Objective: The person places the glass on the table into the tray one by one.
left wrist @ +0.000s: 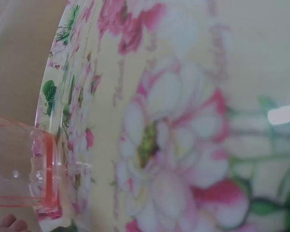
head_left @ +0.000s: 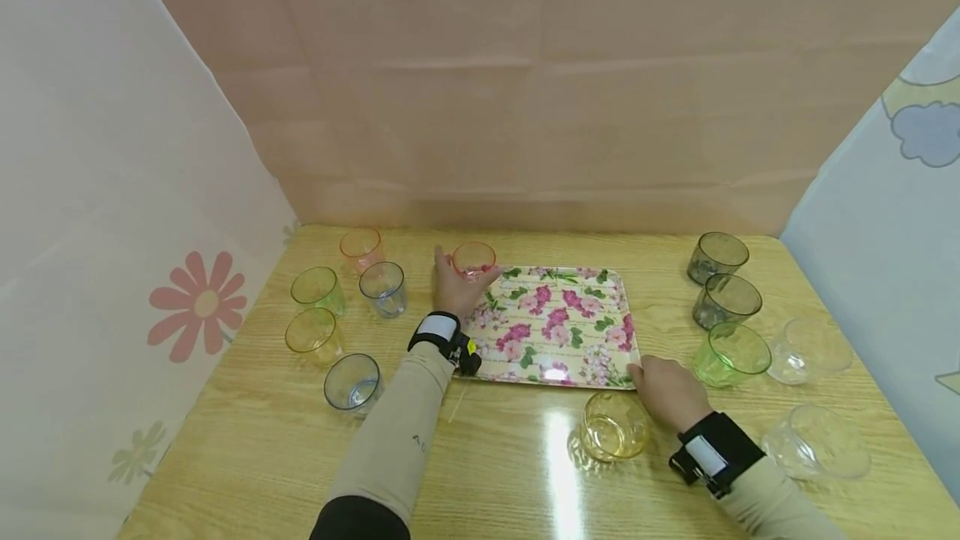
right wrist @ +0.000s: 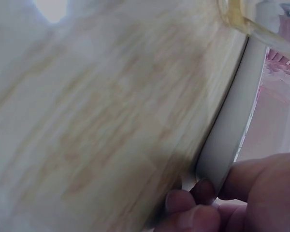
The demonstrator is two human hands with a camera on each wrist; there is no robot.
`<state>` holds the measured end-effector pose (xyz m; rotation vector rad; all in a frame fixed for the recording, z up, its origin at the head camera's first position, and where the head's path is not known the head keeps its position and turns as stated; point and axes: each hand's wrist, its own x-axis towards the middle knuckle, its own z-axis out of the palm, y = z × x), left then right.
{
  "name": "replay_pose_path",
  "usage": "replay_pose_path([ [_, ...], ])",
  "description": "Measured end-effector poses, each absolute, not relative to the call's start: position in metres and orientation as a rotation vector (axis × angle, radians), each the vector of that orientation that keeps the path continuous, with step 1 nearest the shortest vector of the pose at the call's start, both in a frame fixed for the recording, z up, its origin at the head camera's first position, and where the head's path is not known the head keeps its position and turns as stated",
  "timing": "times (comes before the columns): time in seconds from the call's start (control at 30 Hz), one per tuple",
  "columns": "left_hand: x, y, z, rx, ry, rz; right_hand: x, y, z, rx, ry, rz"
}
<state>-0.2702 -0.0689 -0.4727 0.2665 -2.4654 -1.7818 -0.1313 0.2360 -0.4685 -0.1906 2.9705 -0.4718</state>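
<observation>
A floral tray [head_left: 555, 323] lies on the table. My right hand [head_left: 671, 390] grips its near right corner; in the right wrist view the fingers [right wrist: 193, 217] curl at the tray's pale edge [right wrist: 229, 130]. My left hand [head_left: 457, 286] is at the far left corner, fingers and thumb spread on either side of a pink-rimmed glass [head_left: 474, 255]. In the left wrist view that glass [left wrist: 19, 164] stands against the tray rim, with fingertips [left wrist: 12, 223] close below it; their contact is unclear. A yellow glass [head_left: 615, 427] stands just left of my right hand.
On the left are a pink glass [head_left: 362, 250], a green glass [head_left: 318, 290], a yellow glass [head_left: 315, 337] and two bluish ones [head_left: 384, 290]. Dark glasses [head_left: 718, 257], a green glass [head_left: 731, 354] and clear glasses [head_left: 817, 440] stand on the right. A brown sheet [head_left: 525, 107] hangs behind.
</observation>
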Motion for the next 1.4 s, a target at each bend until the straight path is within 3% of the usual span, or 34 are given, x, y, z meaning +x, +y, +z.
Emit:
replay_pose_path([
  [0.37,-0.249,-0.062,-0.451,0.123,-2.162,-1.797,-0.134,0.238,-0.469,-0.188,2.958,-0.479],
  [0.77,-0.185,-0.051,-0.426,-0.576,-1.913,-2.139,-0.133,0.236,-0.463,-0.235,2.991,-0.478],
  [1.03,-0.146,-0.025,-0.446,-0.961,-2.225,-2.044,-0.137,0.238,-0.468,-0.241,2.995,-0.464],
  [1.4,-0.111,0.004,-0.474,-1.160,-2.496,-2.030,-0.136,0.238,-0.469,-0.185,2.934,-0.505],
])
